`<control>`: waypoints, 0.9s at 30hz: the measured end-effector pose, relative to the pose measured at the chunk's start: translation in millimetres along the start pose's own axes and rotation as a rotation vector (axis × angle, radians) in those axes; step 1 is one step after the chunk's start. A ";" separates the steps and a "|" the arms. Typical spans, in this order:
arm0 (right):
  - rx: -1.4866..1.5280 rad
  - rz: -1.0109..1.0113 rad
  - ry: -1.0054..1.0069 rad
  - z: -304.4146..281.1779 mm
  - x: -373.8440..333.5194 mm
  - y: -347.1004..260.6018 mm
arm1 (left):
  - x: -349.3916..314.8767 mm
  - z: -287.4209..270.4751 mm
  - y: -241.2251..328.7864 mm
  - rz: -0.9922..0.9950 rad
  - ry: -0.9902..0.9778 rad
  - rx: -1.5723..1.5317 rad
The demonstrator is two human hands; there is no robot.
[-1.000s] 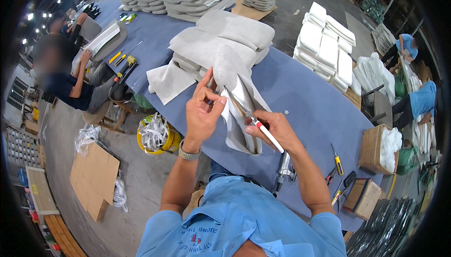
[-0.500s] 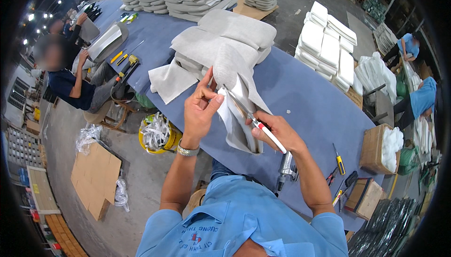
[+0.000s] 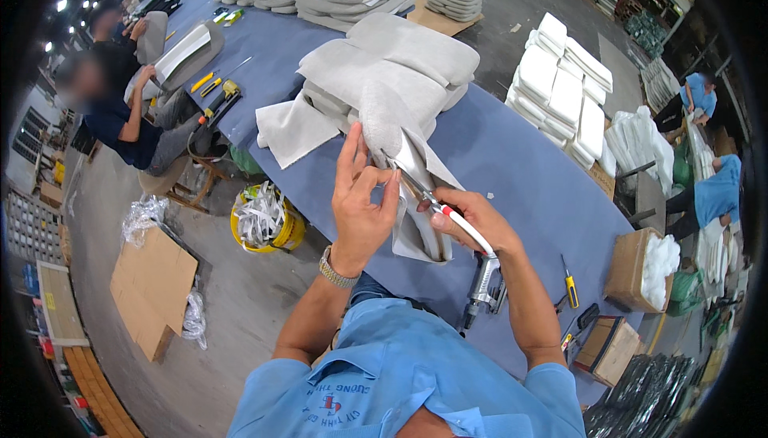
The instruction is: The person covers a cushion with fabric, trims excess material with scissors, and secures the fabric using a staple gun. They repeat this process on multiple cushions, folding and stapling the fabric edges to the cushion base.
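Note:
My left hand point(image 3: 362, 202) pinches the edge of a grey fabric cover point(image 3: 404, 154) that hangs off the near side of a blue table point(image 3: 520, 166). Its thumb and fingers grip the cloth just above my right hand point(image 3: 470, 218). My right hand holds a slim tool with a red and white handle point(image 3: 458, 222), its metal tip pointing up-left into the fabric at my left fingers. The fabric belongs to a pile of grey padded seat covers point(image 3: 400, 62) lying on the table.
A pneumatic stapler point(image 3: 484, 286) lies at the table edge below my right wrist. A yellow-handled screwdriver point(image 3: 570, 282) and small boxes point(image 3: 608, 346) are to the right. A yellow bin of scraps point(image 3: 262, 218) stands on the floor left; a seated person point(image 3: 120, 118) works farther left. White foam pads point(image 3: 564, 90) are stacked beyond.
Both hands have stayed on the fabric edge; the left fingers have shifted slightly along the cloth and the tool tip has moved closer to them.

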State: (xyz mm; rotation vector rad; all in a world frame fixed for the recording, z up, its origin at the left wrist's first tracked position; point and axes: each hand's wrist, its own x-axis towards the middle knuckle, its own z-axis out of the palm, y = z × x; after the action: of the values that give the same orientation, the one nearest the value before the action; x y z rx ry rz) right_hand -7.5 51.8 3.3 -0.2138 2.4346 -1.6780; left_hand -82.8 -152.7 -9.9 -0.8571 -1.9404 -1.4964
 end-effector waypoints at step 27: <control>-0.053 0.044 -0.024 0.9 15.8 -8.5 | 6.8 -23.0 8.8 -0.069 -0.120 0.079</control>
State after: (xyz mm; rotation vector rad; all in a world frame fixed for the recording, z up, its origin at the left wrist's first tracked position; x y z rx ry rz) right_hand -22.5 44.6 9.9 -0.1854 2.4501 -1.5855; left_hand -79.8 -172.3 6.1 -0.8707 -2.1214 -1.4264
